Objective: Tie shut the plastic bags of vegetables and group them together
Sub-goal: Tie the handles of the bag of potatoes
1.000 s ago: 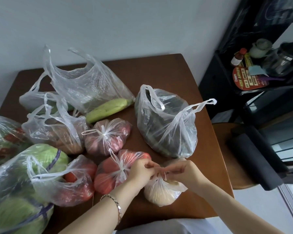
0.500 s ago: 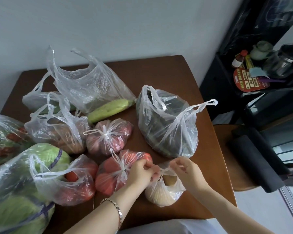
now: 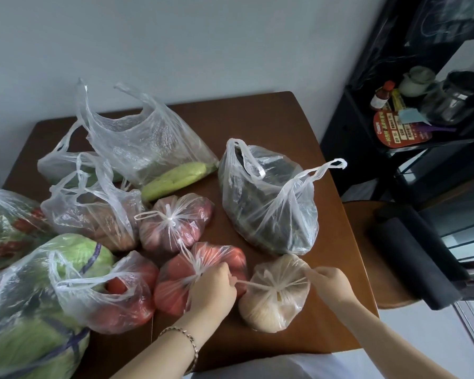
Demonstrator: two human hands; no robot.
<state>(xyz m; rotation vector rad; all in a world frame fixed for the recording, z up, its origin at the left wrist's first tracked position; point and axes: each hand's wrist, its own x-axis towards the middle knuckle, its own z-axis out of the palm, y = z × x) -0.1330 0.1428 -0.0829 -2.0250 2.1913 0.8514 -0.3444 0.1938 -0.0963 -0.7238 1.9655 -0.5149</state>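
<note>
A small clear bag of pale beige produce (image 3: 274,305) lies near the table's front edge. My left hand (image 3: 212,289) grips one of its handles and my right hand (image 3: 330,284) grips the other, the two strands stretched taut across the bag's top. Left of it sit two knotted bags: tomatoes (image 3: 175,280) and reddish produce (image 3: 175,222). An untied bag of dark greens (image 3: 268,206) stands behind. Further left are untied bags: tomatoes (image 3: 115,305), cabbage (image 3: 28,310), brown produce (image 3: 93,212) and a pale green gourd (image 3: 173,179).
The brown wooden table (image 3: 257,119) stands against a grey wall. A black shelf unit (image 3: 411,127) with bottles and jars stands to the right, and a round wooden stool (image 3: 364,242) with a black object sits beside the table's right edge. Another bag of greens (image 3: 3,225) lies at far left.
My hands, close together above the beige bag a second ago, have pulled apart sideways, drawing the two handles tight over its top.
</note>
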